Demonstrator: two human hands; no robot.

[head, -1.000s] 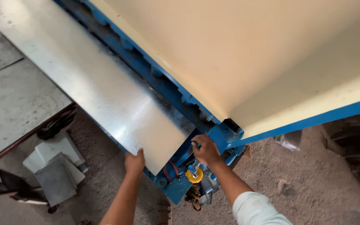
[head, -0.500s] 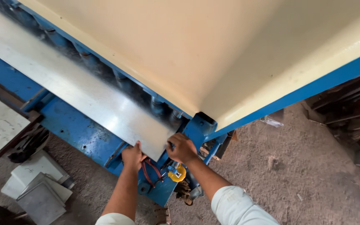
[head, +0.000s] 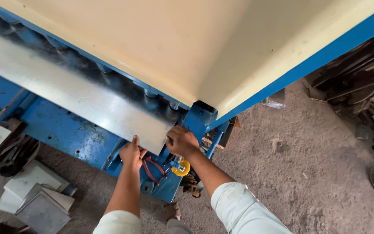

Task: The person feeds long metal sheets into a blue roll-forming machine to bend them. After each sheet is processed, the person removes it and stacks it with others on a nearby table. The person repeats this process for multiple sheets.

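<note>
While both my hands pinch the near corner of the galvanised sheet (head: 78,102) — left hand (head: 131,152), right hand (head: 182,141) — it lies on the blue shear bed (head: 61,134); squaring it seems next.

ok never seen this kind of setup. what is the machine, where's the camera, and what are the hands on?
The camera sits on the person's head and looks down over both arms. The big thing is a blue-framed machine with a cream top cover. A long grey metal sheet lies on its bed, running under the cover. The left hand and the right hand both grip the sheet's near end. Below them hang red cables and a yellow part. Cut metal pieces lie on the sandy floor.
</note>
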